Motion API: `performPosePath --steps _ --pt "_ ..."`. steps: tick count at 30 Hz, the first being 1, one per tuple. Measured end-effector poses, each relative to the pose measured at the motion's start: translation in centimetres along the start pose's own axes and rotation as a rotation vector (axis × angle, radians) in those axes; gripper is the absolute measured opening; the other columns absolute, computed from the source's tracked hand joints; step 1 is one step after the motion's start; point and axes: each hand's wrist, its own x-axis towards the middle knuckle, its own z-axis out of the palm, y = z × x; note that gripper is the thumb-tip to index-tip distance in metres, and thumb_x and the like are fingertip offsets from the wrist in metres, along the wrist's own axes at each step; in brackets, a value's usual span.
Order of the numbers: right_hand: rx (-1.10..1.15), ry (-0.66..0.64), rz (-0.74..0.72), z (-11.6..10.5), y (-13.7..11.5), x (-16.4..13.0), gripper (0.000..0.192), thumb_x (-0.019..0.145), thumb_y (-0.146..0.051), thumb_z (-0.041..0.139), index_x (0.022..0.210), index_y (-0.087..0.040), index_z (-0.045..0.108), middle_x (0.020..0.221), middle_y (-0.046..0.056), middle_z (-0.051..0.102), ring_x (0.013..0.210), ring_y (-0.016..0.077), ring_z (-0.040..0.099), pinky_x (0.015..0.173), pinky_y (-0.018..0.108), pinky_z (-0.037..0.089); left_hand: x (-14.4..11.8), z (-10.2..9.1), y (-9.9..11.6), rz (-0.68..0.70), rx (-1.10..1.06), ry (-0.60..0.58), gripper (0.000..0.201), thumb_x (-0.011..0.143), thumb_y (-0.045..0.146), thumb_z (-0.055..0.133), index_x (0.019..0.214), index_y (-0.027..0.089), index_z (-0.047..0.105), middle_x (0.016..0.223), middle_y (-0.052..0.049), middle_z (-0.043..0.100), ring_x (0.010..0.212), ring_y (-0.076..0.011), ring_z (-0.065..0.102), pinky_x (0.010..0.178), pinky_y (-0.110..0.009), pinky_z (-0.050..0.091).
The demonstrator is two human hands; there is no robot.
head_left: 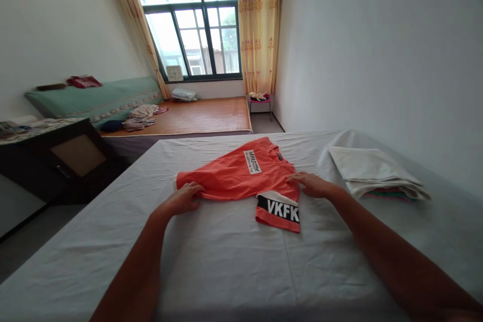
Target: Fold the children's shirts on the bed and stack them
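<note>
Presently, the orange T-shirt (219, 176) lies spread on the pale sheet (226, 261), apparently being straightened. The left hand (184, 198), half curled, touches its hem end; the right hand (311, 183), fingers extended, rests above the printed sleeve (279, 214). Whether either pinches cloth cannot be determined. Lifting would require firm grips at both ends.

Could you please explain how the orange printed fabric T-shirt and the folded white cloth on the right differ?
The orange printed fabric T-shirt shows lettering; the folded white cloth looks plain on top.
The T-shirt is spread out, one sleeve showing; the cloth is folded into a stack, coloured edges beneath.
The left hand and right hand touch the T-shirt; neither touches the cloth.
Both lie on the pale sheet.
</note>
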Motion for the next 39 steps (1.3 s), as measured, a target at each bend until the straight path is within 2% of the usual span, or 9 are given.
performPosePath --steps 6,12,17,20,23,28,33,36,39 --pt "0.175 0.237 -0.038 2.8 1.4 0.8 0.027 0.081 -0.022 0.054 0.098 -0.025 0.074 0.111 0.006 0.071 0.117 0.0256 0.057 0.105 0.045 0.039 0.0 1.4 -1.2 -0.050 -0.008 0.201 0.027 0.078 0.027 0.050 0.093 0.022 0.071 0.102 -0.006 0.069 0.100 -0.0244 0.060 0.091 -0.035 0.045" --pt "0.760 0.406 0.164 1.2 0.2 -0.3 0.025 0.080 -0.040 0.063 0.095 -0.020 0.069 0.083 0.004 0.071 0.074 0.0186 0.064 0.068 0.031 0.053 -1.4 -1.0 -0.5 -0.096 -0.455 0.200 0.028 0.078 0.040 0.053 0.085 0.015 0.064 0.079 -0.003 0.064 0.074 -0.0183 0.058 0.069 -0.027 0.046" --pt "1.107 0.291 0.295 -0.4 -1.3 -2.2 0.027 0.072 -0.043 0.074 0.083 -0.020 0.064 0.072 0.001 0.068 0.060 0.0144 0.060 0.057 0.026 0.049 -2.6 -2.7 0.9 -0.047 -0.772 -0.102 0.035 0.080 0.050 0.056 0.077 0.016 0.054 0.070 0.001 0.054 0.062 -0.0123 0.048 0.058 -0.022 0.041" --pt "1.077 0.112 0.319 -0.1 -1.7 -2.6 0.029 0.075 -0.045 0.072 0.079 -0.018 0.064 0.073 0.001 0.068 0.063 0.0144 0.061 0.061 0.026 0.050 -3.0 -2.8 1.7 0.007 -0.685 -0.342 0.031 0.075 0.046 0.065 0.075 0.016 0.054 0.072 0.001 0.055 0.065 -0.0122 0.049 0.060 -0.021 0.040" --pt "0.984 -0.089 0.319 0.5 -1.3 -1.9 0.028 0.079 -0.044 0.068 0.080 -0.016 0.065 0.079 0.003 0.070 0.070 0.0155 0.063 0.068 0.027 0.050 -2.7 -2.7 2.0 0.020 -0.531 -0.372 0.024 0.071 0.038 0.069 0.077 0.018 0.059 0.076 0.002 0.059 0.069 -0.0142 0.053 0.064 -0.022 0.042" --pt "0.706 0.015 0.267 -3.9 -0.7 4.0 0.017 0.072 -0.032 0.068 0.073 -0.015 0.064 0.068 0.000 0.066 0.068 0.0168 0.061 0.066 0.029 0.050 2.8 -5.4 1.5 -0.053 -0.171 -0.032 0.019 0.065 0.020 0.059 0.080 0.018 0.069 0.077 0.000 0.067 0.073 -0.0191 0.060 0.069 -0.025 0.044" --pt "0.397 0.840 0.148 -15.9 -2.7 12.2 0.012 0.080 -0.023 0.052 0.075 -0.015 0.060 0.062 -0.001 0.061 0.057 0.0116 0.049 0.057 0.027 0.044 10.3 -16.0 1.8 -0.177 0.023 0.694 0.026 0.065 0.018 0.060 0.087 0.016 0.073 0.082 -0.004 0.070 0.079 -0.0201 0.061 0.071 -0.026 0.045" --pt "0.323 1.043 0.045 -21.5 -5.0 13.7 0.015 0.087 -0.022 0.045 0.085 -0.018 0.059 0.076 0.001 0.063 0.068 0.0122 0.048 0.066 0.028 0.045 11.4 -21.8 3.2 -0.105 -0.065 1.020 0.033 0.071 0.019 0.059 0.099 0.010 0.072 0.091 -0.005 0.071 0.083 -0.0168 0.060 0.074 -0.025 0.046" --pt "0.271 1.122 -0.077 -22.9 -7.0 12.1 0.012 0.087 -0.025 0.049 0.086 -0.022 0.060 0.080 0.001 0.063 0.070 0.0136 0.049 0.068 0.029 0.046 9.8 -23.8 4.7 0.019 -0.184 1.150 0.036 0.074 0.020 0.060 0.105 0.004 0.069 0.092 -0.006 0.070 0.078 -0.0124 0.056 0.072 -0.024 0.046"
